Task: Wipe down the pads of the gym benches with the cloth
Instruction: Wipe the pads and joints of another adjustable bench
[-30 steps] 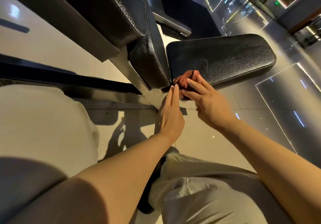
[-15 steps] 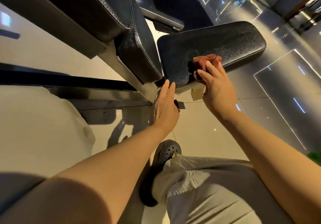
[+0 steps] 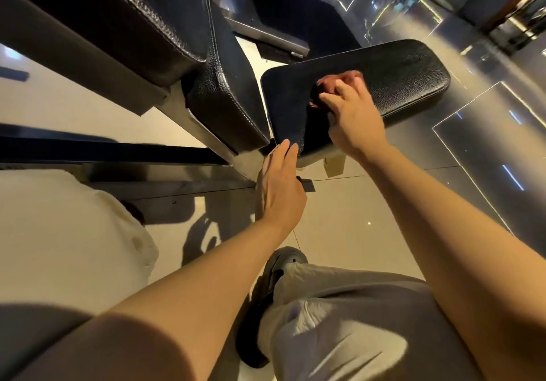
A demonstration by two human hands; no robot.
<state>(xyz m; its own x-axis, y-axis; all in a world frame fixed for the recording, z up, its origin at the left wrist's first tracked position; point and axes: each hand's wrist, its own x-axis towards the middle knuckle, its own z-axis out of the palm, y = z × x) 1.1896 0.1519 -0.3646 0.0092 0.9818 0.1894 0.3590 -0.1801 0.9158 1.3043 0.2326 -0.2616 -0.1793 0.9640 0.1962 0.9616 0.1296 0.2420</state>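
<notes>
At upper centre of the frame, the right hand (image 3: 353,120) bunches a rust-red cloth (image 3: 335,82) in curled fingers against a black, pebbled, rounded-rectangular bench pad (image 3: 407,76). The left hand (image 3: 279,185), its grip straight and pressed together, touches the pad's near corner above glossy floor tiles (image 3: 354,221).

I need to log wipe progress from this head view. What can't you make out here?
- Cloth: mostly hidden under the right hand; its grip and the cloth's size can't be read, and motion blurs it.
- Seat pad: no visible sign of which parts are already wiped.
- Back pad: cut off by the top and left edges.
- Left hand: fingertips reach the seat pad's near corner; contact is unclear.
</notes>
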